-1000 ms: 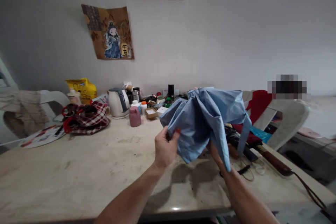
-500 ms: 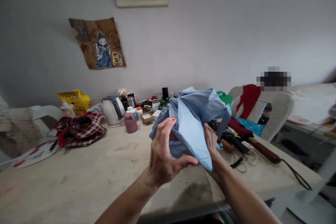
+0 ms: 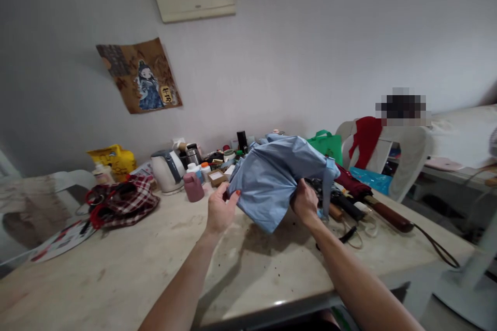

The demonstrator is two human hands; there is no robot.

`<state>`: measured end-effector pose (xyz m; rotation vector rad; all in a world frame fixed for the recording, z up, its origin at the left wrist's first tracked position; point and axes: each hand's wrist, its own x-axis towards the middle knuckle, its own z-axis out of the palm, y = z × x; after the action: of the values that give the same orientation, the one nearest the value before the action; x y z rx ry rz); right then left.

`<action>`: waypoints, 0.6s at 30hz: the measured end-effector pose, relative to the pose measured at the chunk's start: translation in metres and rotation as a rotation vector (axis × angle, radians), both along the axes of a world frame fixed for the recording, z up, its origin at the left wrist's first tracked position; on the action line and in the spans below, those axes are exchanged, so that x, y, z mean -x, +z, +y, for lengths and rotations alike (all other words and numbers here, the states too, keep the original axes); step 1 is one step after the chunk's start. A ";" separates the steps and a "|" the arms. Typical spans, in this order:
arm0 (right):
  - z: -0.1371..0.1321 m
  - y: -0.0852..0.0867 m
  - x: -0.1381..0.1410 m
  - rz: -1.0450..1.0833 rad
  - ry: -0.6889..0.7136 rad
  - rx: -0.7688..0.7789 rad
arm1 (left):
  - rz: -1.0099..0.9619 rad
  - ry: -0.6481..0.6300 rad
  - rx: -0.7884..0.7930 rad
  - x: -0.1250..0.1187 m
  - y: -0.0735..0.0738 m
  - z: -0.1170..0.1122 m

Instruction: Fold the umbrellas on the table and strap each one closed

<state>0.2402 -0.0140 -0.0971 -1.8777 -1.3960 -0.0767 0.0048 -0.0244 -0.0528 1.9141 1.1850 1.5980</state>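
Note:
A light blue umbrella (image 3: 267, 181), partly folded with its canopy loose and creased, is held above the table between both hands. At the canopy's left edge, my left hand (image 3: 222, 210) pinches the fabric between thumb and fingers. My right hand (image 3: 305, 199) is closed around the umbrella near its gathered end on the right; the part inside the fist is hidden. A blue strap (image 3: 328, 189) hangs down just right of that hand.
Several folded umbrellas, one with a brown handle (image 3: 394, 217), lie on the table's right. An electric kettle (image 3: 166, 171), a pink jug (image 3: 193, 187) and a plaid bag (image 3: 126, 201) stand left. Behind are a green bag (image 3: 326, 147) and a person beyond a white chair (image 3: 411, 155).
My left hand has gone from spread fingers beside the canopy to pinching its left edge. The canopy panel now spreads wider to the left. The camera view has shifted slightly.

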 end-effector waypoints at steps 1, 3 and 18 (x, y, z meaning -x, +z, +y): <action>0.002 -0.002 -0.001 0.001 0.007 0.010 | -0.015 0.054 0.002 -0.001 -0.003 0.005; 0.003 -0.004 -0.001 0.001 0.025 0.028 | -0.091 0.168 -0.026 -0.007 -0.004 0.009; 0.000 -0.003 -0.002 -0.050 -0.070 -0.056 | -0.520 -0.221 0.359 -0.108 -0.007 -0.089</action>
<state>0.2421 -0.0145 -0.1003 -1.8891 -1.3482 -0.1973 0.1129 -0.1130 -0.0603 1.2517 0.9222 1.5104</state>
